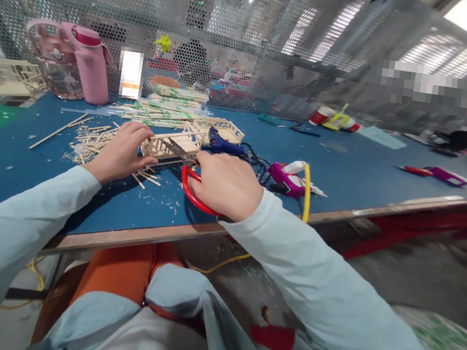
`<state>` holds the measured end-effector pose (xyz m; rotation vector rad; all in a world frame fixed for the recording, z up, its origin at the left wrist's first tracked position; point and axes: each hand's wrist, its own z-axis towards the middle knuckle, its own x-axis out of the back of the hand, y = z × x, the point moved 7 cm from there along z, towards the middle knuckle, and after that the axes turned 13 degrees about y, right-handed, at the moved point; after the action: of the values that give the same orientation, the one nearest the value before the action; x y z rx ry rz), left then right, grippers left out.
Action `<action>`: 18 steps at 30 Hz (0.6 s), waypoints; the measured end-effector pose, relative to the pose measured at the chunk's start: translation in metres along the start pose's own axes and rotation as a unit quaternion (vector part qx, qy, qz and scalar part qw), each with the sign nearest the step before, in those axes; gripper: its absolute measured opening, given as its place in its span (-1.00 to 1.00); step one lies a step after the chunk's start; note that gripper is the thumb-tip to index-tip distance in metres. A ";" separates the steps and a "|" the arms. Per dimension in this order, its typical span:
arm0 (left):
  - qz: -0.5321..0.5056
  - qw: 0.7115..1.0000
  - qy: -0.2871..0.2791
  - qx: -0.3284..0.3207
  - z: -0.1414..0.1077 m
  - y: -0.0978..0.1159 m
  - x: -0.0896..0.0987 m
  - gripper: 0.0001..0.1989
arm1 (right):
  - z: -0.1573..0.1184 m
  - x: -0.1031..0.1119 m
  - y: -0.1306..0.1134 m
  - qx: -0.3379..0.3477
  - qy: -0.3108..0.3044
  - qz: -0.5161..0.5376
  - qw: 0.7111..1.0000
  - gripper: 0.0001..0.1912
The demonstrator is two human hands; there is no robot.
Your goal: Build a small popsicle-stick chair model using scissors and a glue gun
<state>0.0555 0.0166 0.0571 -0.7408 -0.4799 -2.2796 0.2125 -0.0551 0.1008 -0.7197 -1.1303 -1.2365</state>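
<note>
My left hand (126, 151) grips the near left end of a small wooden stick model (157, 148), thumb on one side and fingers on the other. In my right hand (230, 185) is a pair of scissors (190, 187) with red handles, the fingers wrapped round the loops. Its metal blades point left and lie over the model's side; whether they touch a stick I cannot tell. Loose thin sticks (94, 141) and white scraps lie left of the model. Just beyond my right hand rests a blue glue gun (224, 143).
A purple glue gun (287, 179) lies to the right by the table edge (341, 213). Packs of sticks (173, 107) are stacked behind the model. Farther left stand a pink bottle (94, 71), a clear bottle (62, 78) and another stick model (16, 81). A perforated metal screen (252, 38) backs the table.
</note>
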 end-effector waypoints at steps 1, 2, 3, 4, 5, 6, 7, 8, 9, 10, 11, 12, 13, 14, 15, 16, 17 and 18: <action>0.001 1.000 -0.001 -0.001 0.000 0.000 0.000 -0.60 | -0.002 0.000 -0.001 -0.001 -0.006 -0.002 1.000 -0.67; 0.002 1.000 -0.002 -0.002 0.001 0.000 0.000 -0.60 | -0.005 0.000 -0.001 -0.002 -0.009 -0.005 1.000 -0.68; 0.003 1.000 -0.002 -0.002 0.001 -0.001 -0.001 -0.60 | -0.008 0.001 -0.002 -0.003 -0.011 -0.010 1.000 -0.70; 0.005 1.000 -0.002 -0.002 0.001 -0.001 -0.001 -0.60 | -0.010 0.001 -0.002 -0.004 -0.011 -0.014 1.000 -0.71; 0.006 1.000 -0.002 -0.002 0.001 -0.001 -0.001 -0.60 | -0.012 0.002 -0.003 -0.004 -0.009 -0.017 1.000 -0.72; 0.007 1.000 -0.001 -0.002 0.001 -0.001 -0.002 -0.60 | -0.014 0.002 -0.003 -0.003 -0.005 -0.018 1.000 -0.73; 0.006 1.000 -0.001 -0.002 0.000 -0.001 -0.002 -0.59 | -0.015 0.003 -0.003 -0.003 -0.001 -0.019 1.000 -0.73; 0.005 1.000 0.000 -0.002 0.000 -0.001 -0.002 -0.59 | -0.016 0.002 -0.004 -0.003 0.002 -0.018 1.000 -0.73; 0.005 1.000 0.001 -0.002 0.000 -0.001 -0.002 -0.59 | -0.015 0.001 -0.003 -0.005 0.004 -0.017 1.000 -0.73; 0.006 1.000 0.000 -0.002 0.000 -0.002 -0.002 -0.60 | -0.014 0.000 -0.003 -0.007 0.004 -0.015 1.000 -0.72; 0.007 1.000 0.000 -0.001 0.000 -0.002 -0.002 -0.60 | -0.013 -0.001 -0.003 -0.011 0.004 -0.013 1.000 -0.71; 0.009 1.000 -0.001 -0.001 0.000 -0.002 -0.002 -0.60 | -0.012 -0.002 -0.003 -0.013 0.003 -0.010 1.000 -0.70; 0.011 1.000 -0.002 -0.001 0.000 -0.002 -0.002 -0.61 | -0.010 -0.003 -0.003 -0.014 0.003 -0.006 1.000 -0.70; 0.013 1.000 -0.003 -0.001 0.000 -0.001 -0.002 -0.61 | -0.008 -0.004 -0.003 -0.015 0.004 -0.002 1.000 -0.69; 0.015 1.000 -0.004 -0.002 0.000 -0.001 -0.002 -0.61 | -0.007 -0.005 -0.004 -0.014 0.006 0.002 1.000 -0.69; 0.016 1.000 -0.004 -0.004 0.000 0.000 -0.002 -0.61 | -0.006 -0.005 -0.004 -0.014 0.007 0.005 1.000 -0.69; 0.016 1.000 -0.004 -0.007 0.000 0.000 -0.002 -0.61 | -0.005 -0.006 -0.004 -0.013 0.009 0.006 1.000 -0.69; 0.015 1.000 -0.005 -0.009 0.000 0.001 -0.002 -0.61 | -0.005 -0.007 -0.003 -0.013 0.010 0.006 1.000 -0.69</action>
<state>0.0569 0.0171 0.0563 -0.7627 -0.4499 -2.2565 0.2109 -0.0582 0.0924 -0.7317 -1.0940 -1.2471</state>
